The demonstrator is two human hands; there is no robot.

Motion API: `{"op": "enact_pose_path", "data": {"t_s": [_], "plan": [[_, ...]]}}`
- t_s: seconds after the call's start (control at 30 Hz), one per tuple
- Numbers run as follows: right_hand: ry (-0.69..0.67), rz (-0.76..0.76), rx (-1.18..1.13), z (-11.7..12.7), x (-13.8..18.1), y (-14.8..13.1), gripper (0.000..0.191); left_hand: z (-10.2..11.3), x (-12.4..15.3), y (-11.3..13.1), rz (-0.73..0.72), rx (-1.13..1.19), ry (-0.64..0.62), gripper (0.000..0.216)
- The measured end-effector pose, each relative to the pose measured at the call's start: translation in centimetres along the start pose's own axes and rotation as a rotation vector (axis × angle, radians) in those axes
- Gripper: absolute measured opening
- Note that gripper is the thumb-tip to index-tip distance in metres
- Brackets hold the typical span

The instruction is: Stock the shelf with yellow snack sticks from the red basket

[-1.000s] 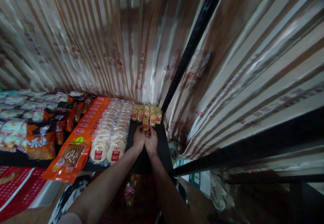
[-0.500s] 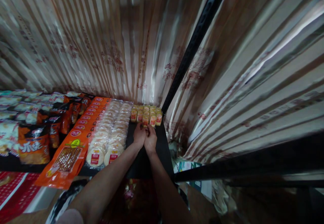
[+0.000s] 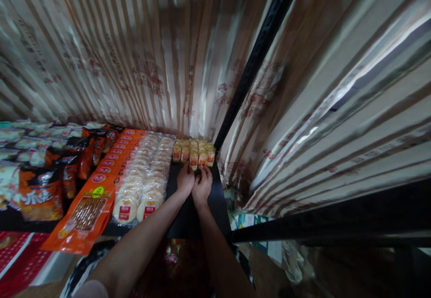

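At the far right corner of the flat black shelf (image 3: 183,224) stand rows of small yellow packets with red labels (image 3: 193,158), your left hand (image 3: 185,179) and right hand (image 3: 202,185) side by side at the front row, fingers curled, whether gripping one you cannot tell, with clear-wrapped round pale crackers (image 3: 155,177) leftward.

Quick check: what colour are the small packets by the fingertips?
The small packets are yellow, with red on the front; best seen in the head view.

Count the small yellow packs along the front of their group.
5, left to right: far-left pack, second pack, middle pack, fourth pack, far-right pack. More stand behind, partly hidden.
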State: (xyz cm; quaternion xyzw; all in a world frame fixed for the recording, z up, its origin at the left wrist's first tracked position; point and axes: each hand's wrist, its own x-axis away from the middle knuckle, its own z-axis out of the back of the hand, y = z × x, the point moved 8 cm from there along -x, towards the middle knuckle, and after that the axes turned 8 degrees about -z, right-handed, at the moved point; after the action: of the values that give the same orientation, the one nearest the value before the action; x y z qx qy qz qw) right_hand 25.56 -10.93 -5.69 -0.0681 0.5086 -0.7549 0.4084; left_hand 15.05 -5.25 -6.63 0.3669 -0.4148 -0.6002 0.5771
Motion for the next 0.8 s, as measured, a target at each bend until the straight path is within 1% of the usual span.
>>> {"op": "enact_pose_path", "data": {"t_s": [0.07,0.17,0.27,0.33,0.5,0.63,0.8], "plan": [[-0.003,0.001,0.022,-0.1,-0.4,0.3,0.053,0.0,0.3,0.5,-0.034,-0.020,0.005,0.042],[-0.055,0.017,0.066,-0.7,-0.9,0.7,0.057,0.2,0.9,1.1,-0.088,-0.060,0.044,0.044],[-0.122,0.045,0.111,-1.4,-0.9,0.9,0.056,0.3,1.3,1.1,-0.114,-0.088,0.076,0.044],[-0.140,0.049,0.137,-1.6,-0.8,1.0,0.054,0.3,1.4,0.9,-0.124,-0.089,0.080,0.043],[-0.155,0.063,0.155,-1.9,-0.7,1.1,0.053,0.3,1.4,0.4,-0.149,-0.065,0.091,0.045],[-0.167,0.041,0.167,-2.1,-0.7,1.2,0.053,0.2,1.5,0.5,-0.175,-0.070,0.087,0.046],[-0.141,0.041,0.160,-1.8,-0.5,1.0,0.050,0.1,1.5,0.7,-0.189,-0.096,0.068,0.046]]}}
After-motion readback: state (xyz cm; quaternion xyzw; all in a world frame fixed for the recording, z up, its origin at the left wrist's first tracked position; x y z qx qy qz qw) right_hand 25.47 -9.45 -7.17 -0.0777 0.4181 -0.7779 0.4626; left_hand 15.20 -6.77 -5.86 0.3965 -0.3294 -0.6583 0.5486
